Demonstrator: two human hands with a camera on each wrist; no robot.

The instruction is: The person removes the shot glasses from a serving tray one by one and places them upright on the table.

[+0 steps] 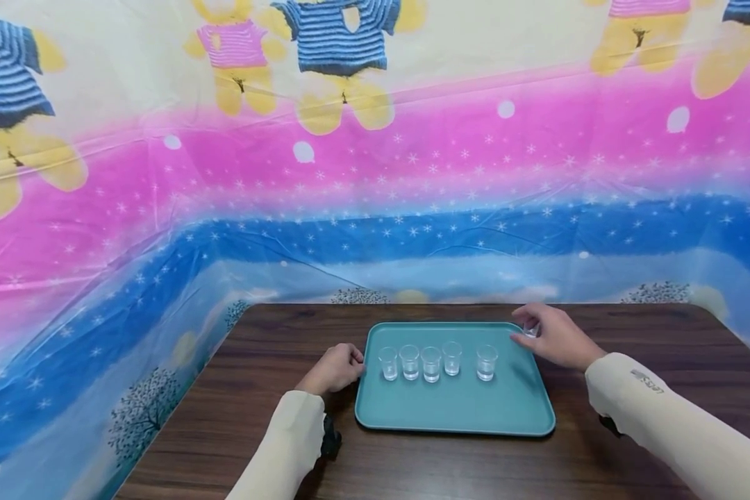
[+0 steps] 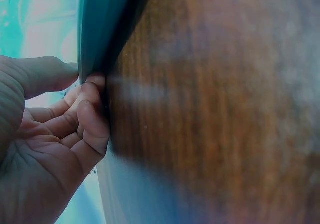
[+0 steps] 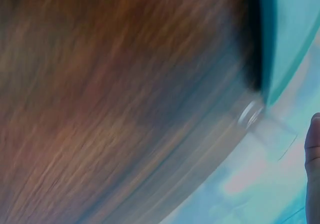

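My left hand [image 1: 331, 368] is at the left side of the teal tray [image 1: 450, 410]. In the left wrist view, its thumb [image 2: 50, 76] lies at the tray's rim and the curled fingers are against its outer side, pinching the edge. Several small clear cups [image 1: 431, 364] stand upright in an uneven row on the tray, with one cup [image 1: 486, 363] set apart at the right. At the tray's far right corner my right hand [image 1: 556, 335] holds another small clear cup [image 1: 530, 328] between thumb and fingers. The right wrist view shows this cup blurred, beside the tray's edge.
A dark wood-grain table [image 1: 256, 347] lies under the tray and extends on both sides. Right behind its far edge hangs a printed cloth [image 1: 375, 236] with pink and blue bands, which also runs along the left.
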